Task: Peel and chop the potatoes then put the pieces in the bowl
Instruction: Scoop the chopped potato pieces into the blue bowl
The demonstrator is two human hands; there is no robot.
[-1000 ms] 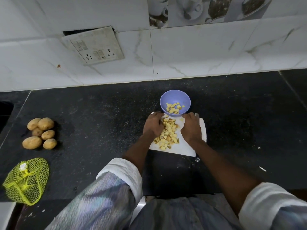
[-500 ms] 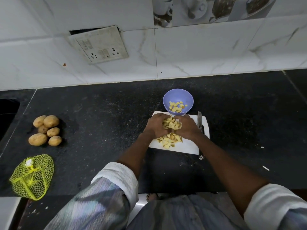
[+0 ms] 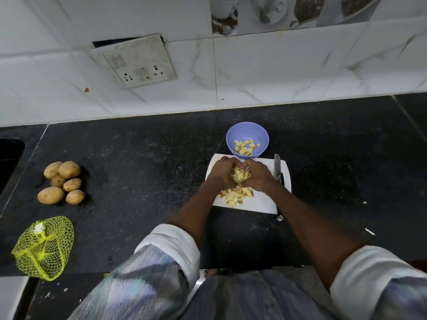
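Observation:
A white cutting board (image 3: 263,204) lies on the black counter with a pile of chopped potato pieces (image 3: 234,195) on it. My left hand (image 3: 222,173) and my right hand (image 3: 257,175) are cupped together just above the board, holding a scoop of potato pieces (image 3: 240,176) between them. A lilac bowl (image 3: 247,136) stands right behind the board with some pieces inside. A knife (image 3: 278,172) lies along the board's right edge, its handle end past the near edge.
Several whole unpeeled potatoes (image 3: 63,182) sit at the left of the counter. A yellow net bag (image 3: 42,248) lies near the front left edge. A sink opening (image 3: 9,158) is at far left. A socket plate (image 3: 136,61) is on the tiled wall.
My hands, apart on either side of the pile a second ago, have closed together and lifted a scoop of pieces off the board. The knife now shows at the board's right edge.

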